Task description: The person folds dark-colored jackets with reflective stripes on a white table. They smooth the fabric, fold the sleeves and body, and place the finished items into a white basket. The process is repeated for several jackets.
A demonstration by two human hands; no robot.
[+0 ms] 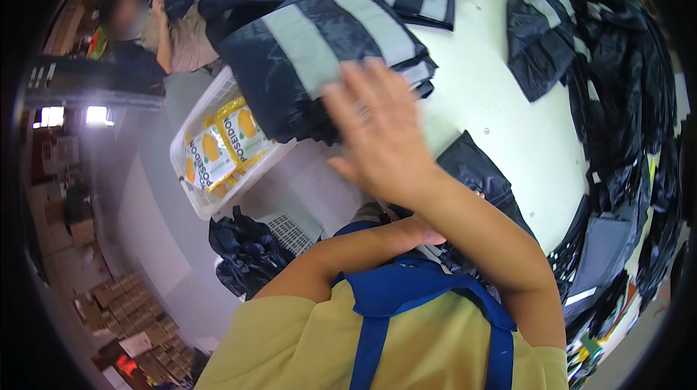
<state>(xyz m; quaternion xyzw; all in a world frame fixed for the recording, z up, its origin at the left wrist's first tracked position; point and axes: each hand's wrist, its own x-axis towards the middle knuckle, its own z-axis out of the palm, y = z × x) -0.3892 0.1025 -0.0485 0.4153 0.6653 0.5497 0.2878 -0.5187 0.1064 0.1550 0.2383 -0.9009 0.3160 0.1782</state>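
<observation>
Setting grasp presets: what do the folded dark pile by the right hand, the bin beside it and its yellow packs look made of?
Folded dark pile: probably coated synthetic fabric, given soft folds and slight sheen; its pale bands may be reflective tape.
Bin: likely moulded plastic, whitish, with a smooth rounded rim.
Yellow packs: probably plastic film, printed, glossy.

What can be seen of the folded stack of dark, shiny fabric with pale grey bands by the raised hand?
The folded stack of dark, shiny fabric with pale grey bands lies toward the left of the white tabletop. It looks like coated cloth, lightly creased, with two broad bands across the top and layered folds at its right edge. In view, its lower left side overlaps the white plastic basket. The bare right hand, open, covers part of its near edge; blur hides whether they touch.
</observation>
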